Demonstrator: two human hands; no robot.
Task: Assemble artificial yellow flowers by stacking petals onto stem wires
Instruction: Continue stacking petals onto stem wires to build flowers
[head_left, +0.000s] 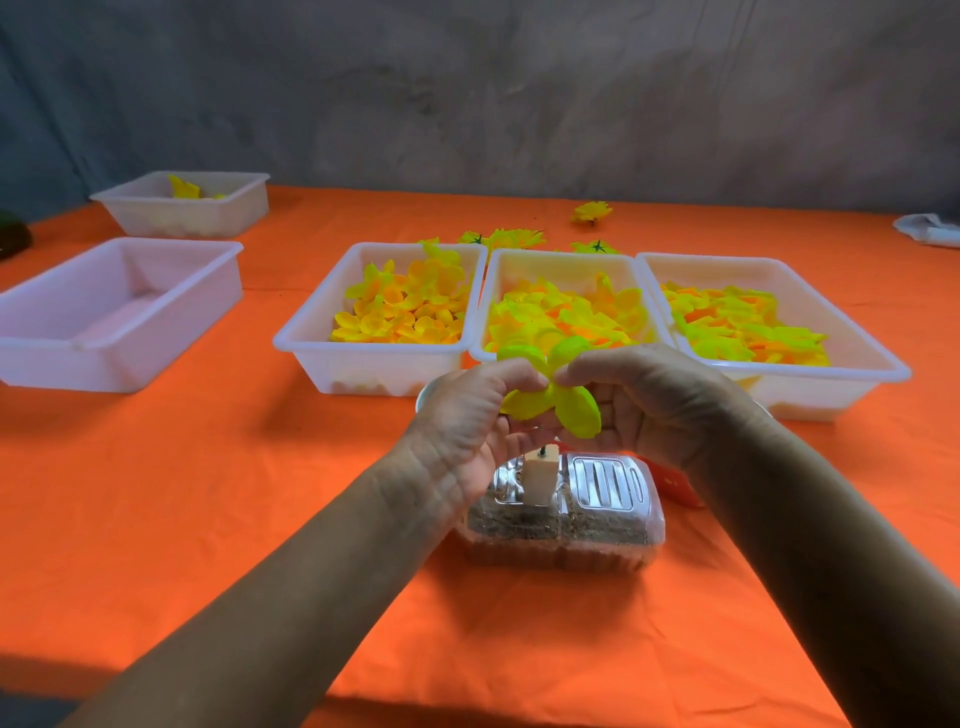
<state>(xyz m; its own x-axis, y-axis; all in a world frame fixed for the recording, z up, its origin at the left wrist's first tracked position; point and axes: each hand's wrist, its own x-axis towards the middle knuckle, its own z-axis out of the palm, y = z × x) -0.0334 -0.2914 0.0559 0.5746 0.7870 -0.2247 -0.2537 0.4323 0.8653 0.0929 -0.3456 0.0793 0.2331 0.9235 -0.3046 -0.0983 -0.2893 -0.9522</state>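
Observation:
A yellow-green petal piece (571, 415) hangs between both hands, just above a short dark stem wire (542, 451) that stands in a pale block (540, 478). My left hand (467, 421) pinches the petal piece's left side. My right hand (649, 400) pinches its centre from the right. The block sits in a clear plastic box (597, 525) filled with brown grains. Three white trays of yellow petals stand behind: left (311, 332), middle (561, 260), right (857, 353).
Two more white trays stand at the left, the near one (104, 332) empty, the far one (156, 208) holding a few petals. Finished flowers (592, 212) lie on the orange tablecloth (208, 493) behind the trays. A red object (680, 486) lies beside the box.

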